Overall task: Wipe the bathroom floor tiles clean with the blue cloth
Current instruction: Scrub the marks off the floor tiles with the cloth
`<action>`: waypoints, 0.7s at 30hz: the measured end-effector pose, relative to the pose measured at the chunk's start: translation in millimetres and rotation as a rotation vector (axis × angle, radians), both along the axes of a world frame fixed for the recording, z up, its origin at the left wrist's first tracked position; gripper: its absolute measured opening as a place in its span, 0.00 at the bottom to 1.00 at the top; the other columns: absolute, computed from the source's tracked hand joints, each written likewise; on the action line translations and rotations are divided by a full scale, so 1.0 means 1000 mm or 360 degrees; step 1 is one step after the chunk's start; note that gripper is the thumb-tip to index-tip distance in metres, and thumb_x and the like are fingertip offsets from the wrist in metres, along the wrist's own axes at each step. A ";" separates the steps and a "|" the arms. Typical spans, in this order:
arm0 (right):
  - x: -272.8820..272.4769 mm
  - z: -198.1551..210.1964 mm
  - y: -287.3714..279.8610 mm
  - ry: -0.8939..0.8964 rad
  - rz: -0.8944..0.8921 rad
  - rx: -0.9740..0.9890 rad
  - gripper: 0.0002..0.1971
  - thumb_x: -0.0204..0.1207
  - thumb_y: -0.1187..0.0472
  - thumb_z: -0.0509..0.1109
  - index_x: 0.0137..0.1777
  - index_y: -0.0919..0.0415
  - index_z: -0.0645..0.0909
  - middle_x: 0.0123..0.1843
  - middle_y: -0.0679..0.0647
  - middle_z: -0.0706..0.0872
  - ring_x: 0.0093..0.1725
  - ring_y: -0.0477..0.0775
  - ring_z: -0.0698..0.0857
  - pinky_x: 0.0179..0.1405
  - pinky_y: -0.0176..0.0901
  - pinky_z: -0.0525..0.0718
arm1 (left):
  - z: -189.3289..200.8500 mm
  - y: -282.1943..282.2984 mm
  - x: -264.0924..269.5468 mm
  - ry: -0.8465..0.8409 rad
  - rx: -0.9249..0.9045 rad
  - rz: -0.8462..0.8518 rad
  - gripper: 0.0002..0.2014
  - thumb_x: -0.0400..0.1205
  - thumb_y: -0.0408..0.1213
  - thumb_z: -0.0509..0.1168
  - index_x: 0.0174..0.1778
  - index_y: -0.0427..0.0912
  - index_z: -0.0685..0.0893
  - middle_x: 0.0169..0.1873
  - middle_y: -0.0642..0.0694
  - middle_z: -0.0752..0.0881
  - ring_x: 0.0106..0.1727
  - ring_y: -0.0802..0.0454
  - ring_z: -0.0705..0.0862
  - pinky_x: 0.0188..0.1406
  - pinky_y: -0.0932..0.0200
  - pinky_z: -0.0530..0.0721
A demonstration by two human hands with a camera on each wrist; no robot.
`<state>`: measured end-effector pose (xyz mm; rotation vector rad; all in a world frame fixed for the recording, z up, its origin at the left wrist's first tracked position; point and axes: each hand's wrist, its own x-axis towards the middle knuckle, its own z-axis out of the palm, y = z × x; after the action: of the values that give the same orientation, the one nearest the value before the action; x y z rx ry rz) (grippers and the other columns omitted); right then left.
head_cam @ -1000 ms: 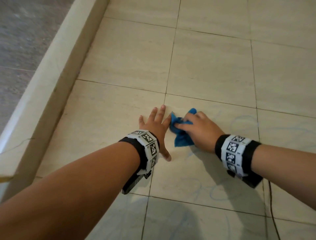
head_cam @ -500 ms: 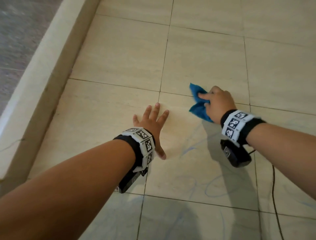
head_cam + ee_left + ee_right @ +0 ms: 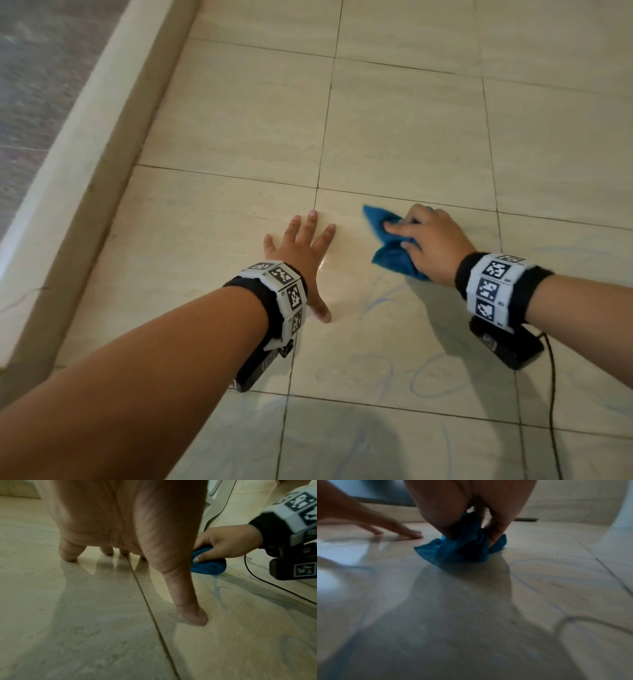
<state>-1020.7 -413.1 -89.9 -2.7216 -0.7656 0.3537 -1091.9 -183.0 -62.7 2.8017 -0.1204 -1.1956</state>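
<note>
A crumpled blue cloth (image 3: 390, 255) (image 3: 208, 564) (image 3: 453, 550) lies on the cream floor tiles (image 3: 394, 130), gripped by my right hand (image 3: 428, 240) (image 3: 471, 524), whose fingers curl over it and press it down. My left hand (image 3: 301, 246) (image 3: 130, 555) rests flat on the tiles just left of the cloth, fingers spread and thumb out, holding nothing. Faint blue scribble marks (image 3: 424, 380) (image 3: 556, 577) cover the tiles nearer me and to the right. A wet sheen (image 3: 325, 263) shows between the two hands.
A raised cream kerb (image 3: 85, 164) runs along the left side, with darker grey flooring (image 3: 30, 85) beyond it. A thin black cable (image 3: 551, 394) trails from the right wrist camera across the tiles.
My right hand swept the cloth away from the left hand, up and right, and has now pulled it back a little nearer. The left hand stayed planted.
</note>
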 end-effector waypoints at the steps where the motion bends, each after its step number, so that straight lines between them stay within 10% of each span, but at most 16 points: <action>1: 0.003 0.001 -0.003 0.0019 0.0077 0.0002 0.20 0.75 0.70 0.67 0.66 0.55 0.82 0.51 0.58 0.79 0.51 0.65 0.75 0.53 0.45 0.71 | 0.000 0.000 0.001 -0.0004 0.0007 -0.0002 0.72 0.61 0.61 0.81 0.81 0.53 0.27 0.80 0.47 0.23 0.82 0.43 0.28 0.79 0.28 0.45; 6: 0.029 -0.005 -0.010 -0.0063 -0.0598 -0.0003 0.18 0.77 0.66 0.65 0.66 0.55 0.81 0.54 0.59 0.76 0.50 0.61 0.78 0.54 0.40 0.75 | -0.001 0.000 0.000 0.0004 0.0020 0.0002 0.73 0.60 0.61 0.81 0.81 0.54 0.27 0.80 0.47 0.23 0.82 0.43 0.28 0.79 0.28 0.45; 12: -0.027 -0.004 0.008 -0.0007 0.0311 0.0088 0.21 0.69 0.73 0.71 0.62 0.56 0.85 0.48 0.61 0.81 0.43 0.66 0.77 0.44 0.49 0.74 | -0.003 -0.001 0.000 -0.0011 0.0035 -0.0009 0.73 0.59 0.62 0.81 0.81 0.54 0.27 0.80 0.46 0.23 0.82 0.43 0.29 0.79 0.28 0.46; 17: 0.014 -0.004 -0.010 -0.0069 -0.0486 0.0020 0.19 0.77 0.68 0.66 0.67 0.56 0.81 0.52 0.60 0.76 0.52 0.66 0.77 0.51 0.42 0.73 | -0.004 -0.001 0.001 -0.0010 0.0029 -0.0008 0.73 0.59 0.61 0.81 0.81 0.54 0.28 0.80 0.47 0.24 0.82 0.43 0.29 0.79 0.27 0.47; 21: -0.040 -0.004 0.017 -0.0066 -0.0007 0.0030 0.21 0.73 0.72 0.67 0.65 0.58 0.82 0.52 0.63 0.79 0.48 0.70 0.75 0.47 0.55 0.78 | -0.001 -0.002 0.002 0.0006 0.0072 -0.0023 0.73 0.59 0.62 0.81 0.81 0.53 0.27 0.80 0.46 0.23 0.82 0.42 0.29 0.79 0.27 0.46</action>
<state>-1061.2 -395.7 -93.9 -2.7204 -0.7701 0.2881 -1089.7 -185.5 -63.2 2.8420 -0.1147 -1.2220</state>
